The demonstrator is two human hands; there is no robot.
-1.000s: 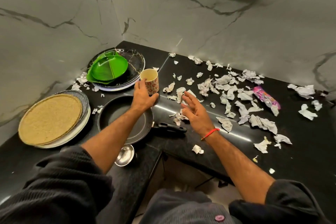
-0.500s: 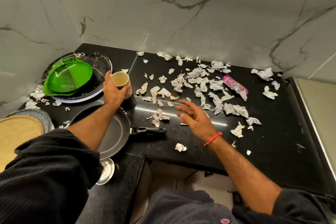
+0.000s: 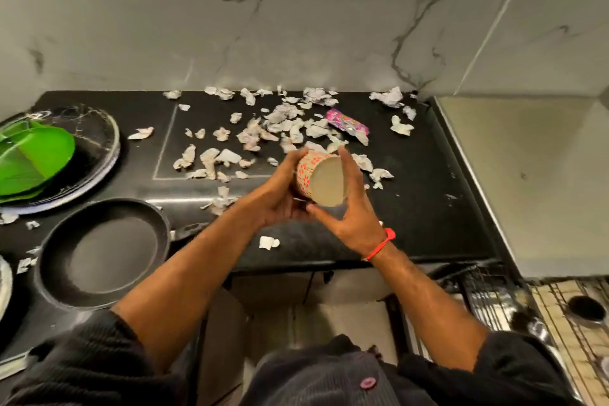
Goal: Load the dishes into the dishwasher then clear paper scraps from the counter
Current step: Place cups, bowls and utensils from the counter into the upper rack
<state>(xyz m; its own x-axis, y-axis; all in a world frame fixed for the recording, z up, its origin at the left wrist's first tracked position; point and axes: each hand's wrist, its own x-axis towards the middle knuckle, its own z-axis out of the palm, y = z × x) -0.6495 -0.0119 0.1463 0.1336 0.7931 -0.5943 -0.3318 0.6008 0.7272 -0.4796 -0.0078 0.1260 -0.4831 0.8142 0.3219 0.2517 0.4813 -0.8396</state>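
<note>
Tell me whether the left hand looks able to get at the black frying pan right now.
Probably not yet: the left hand grips the floral cup together with the right hand. The frying pan lies uncovered beside the left forearm.

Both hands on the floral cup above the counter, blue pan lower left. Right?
Wrong on one point: the head view shows the frying pan is black, not blue. The rest holds: left hand and right hand hold the floral cup over the counter.

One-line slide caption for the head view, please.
Both hands, left and right, hold a floral paper cup above the black counter littered with paper scraps.
</note>
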